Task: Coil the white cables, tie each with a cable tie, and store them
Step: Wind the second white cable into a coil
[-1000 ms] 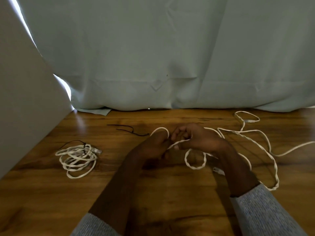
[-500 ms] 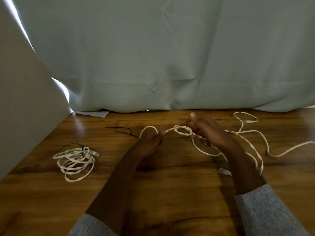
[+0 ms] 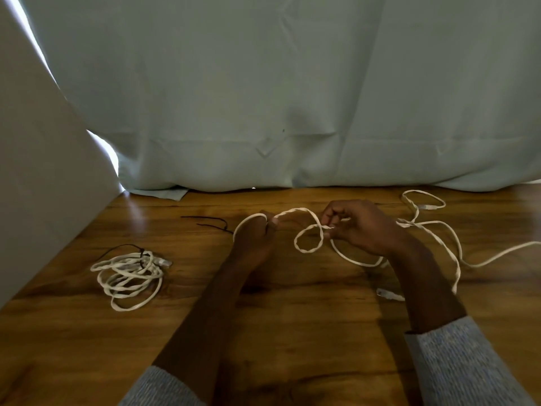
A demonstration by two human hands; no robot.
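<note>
A loose white cable (image 3: 310, 250) runs between my two hands above the wooden table (image 3: 292, 317). My left hand (image 3: 257, 235) pinches one small loop of it at centre. My right hand (image 3: 363, 227) grips the cable further right, with a twisted loop hanging between the hands. The rest of that cable trails in tangles to the right, with a plug (image 3: 388, 294) lying by my right forearm. A coiled white cable (image 3: 128, 273) bound with a black tie lies at the left. A loose black cable tie (image 3: 210, 222) lies beyond my left hand.
A pale curtain (image 3: 292, 98) hangs along the table's far edge. A white panel (image 3: 38, 171) stands along the left side. The cable's tail runs off the right edge of view.
My right hand has drawn back toward me and slightly down, and the twisted loop between the hands has grown larger. My left hand stays holding its loop.
</note>
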